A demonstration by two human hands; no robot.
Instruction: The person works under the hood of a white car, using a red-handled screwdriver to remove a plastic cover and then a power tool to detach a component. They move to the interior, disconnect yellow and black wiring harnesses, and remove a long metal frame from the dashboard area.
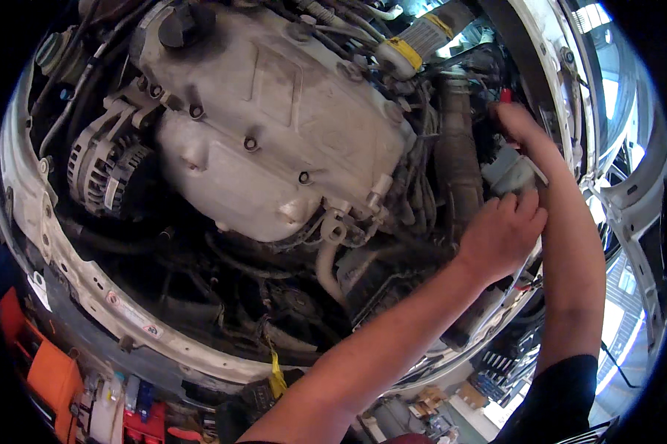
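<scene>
Grey and grimy, the broad engine cover filled the middle of the view, with a black cap at its upper left corner. Well to the right of it, beyond a ribbed, dusty hose, both hands were together at the right side of the engine.

The left hand, palm down with its fingers bent, had its fingertips at the lower edge of a pale grey boxy piece. That piece sat between the hose and the right forearm; whether the fingers gripped it or only rested against it, I could not tell. The right hand was farther in, just above the boxy piece, its fingers turned toward the hose and partly hidden. A small red piece showed right at that hand, and I could not tell whether the fingers were closed on it. A black sleeve covered the upper part of the right arm.

An alternator stood left of the cover, a yellow-and-grey cylinder lay slanted at the upper right, and a yellow strap hung by the white front frame. An orange case stood at the lower left.
</scene>
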